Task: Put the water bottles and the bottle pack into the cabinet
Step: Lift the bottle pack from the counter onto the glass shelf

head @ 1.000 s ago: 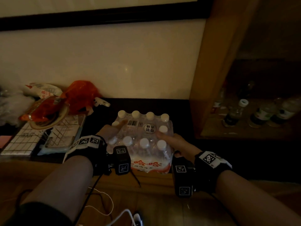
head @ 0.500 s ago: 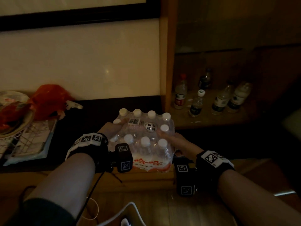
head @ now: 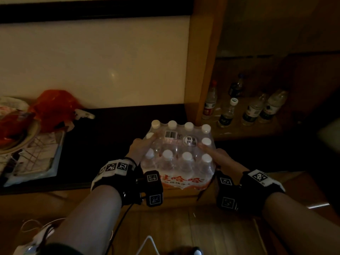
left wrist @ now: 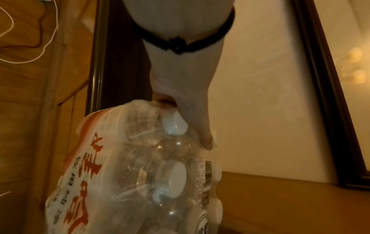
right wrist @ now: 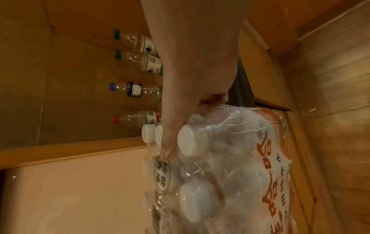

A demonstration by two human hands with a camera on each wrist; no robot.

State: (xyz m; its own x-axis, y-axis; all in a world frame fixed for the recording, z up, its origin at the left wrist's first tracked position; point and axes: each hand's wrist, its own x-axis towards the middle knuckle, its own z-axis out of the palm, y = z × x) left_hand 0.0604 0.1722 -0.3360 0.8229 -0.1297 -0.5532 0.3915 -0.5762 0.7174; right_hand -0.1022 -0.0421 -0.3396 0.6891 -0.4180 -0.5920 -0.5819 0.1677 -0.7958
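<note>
- Bottle pack (head: 179, 153) is held between both hands, above the front edge of the dark desk (head: 114, 144); whether its base is clear of the desk can't be told.
- Left hand (head: 141, 148) grips the pack's left side, thumb laid over the top film by a white cap; fingers go round the side and under, out of sight.
- Right hand (head: 219, 159) grips the right side the same way, thumb on top between caps, fingers curled into the wrap.
- Change over the last second: the view has swung right. The cabinet (head: 207, 70) opening, earlier at the frame's right edge, now sits just ahead-right of the right hand. Grip on the pack is unchanged.
- Loose water bottles (head: 253, 109) already stand on the cabinet shelf, upright, beyond the right hand.
- Reading: the person is carrying the pack toward the cabinet. Loose bottles look done, so the pack is the last item.
- Next move needs a free patch of shelf. The front area nearest the right hand looks open.
- Risk: pack edge knocking the nearest standing bottles.
</note>
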